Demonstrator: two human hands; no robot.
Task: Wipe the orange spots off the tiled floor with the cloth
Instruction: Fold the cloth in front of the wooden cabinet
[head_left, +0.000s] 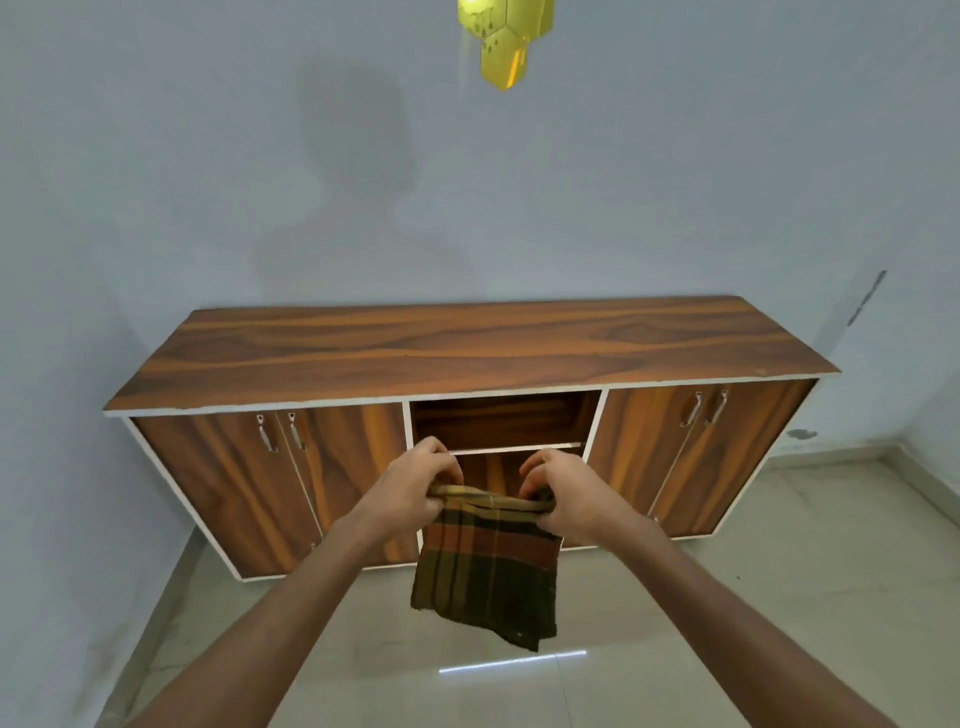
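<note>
A checked cloth (488, 571) in dark green, brown and orange hangs in the air in front of me, folded over at its top edge. My left hand (410, 488) pinches the top left corner and my right hand (566, 493) pinches the top right corner. Both arms reach forward from the bottom of the view. The beige tiled floor (701, 623) lies below the cloth. No orange spots show on the visible tiles.
A long wooden cabinet (467, 343) with white edging stands against the pale blue wall, with closed doors left and right and an open middle shelf (501, 421). A yellow hexagonal wall piece (506, 47) hangs above. A bright light streak (514, 662) reflects on the floor.
</note>
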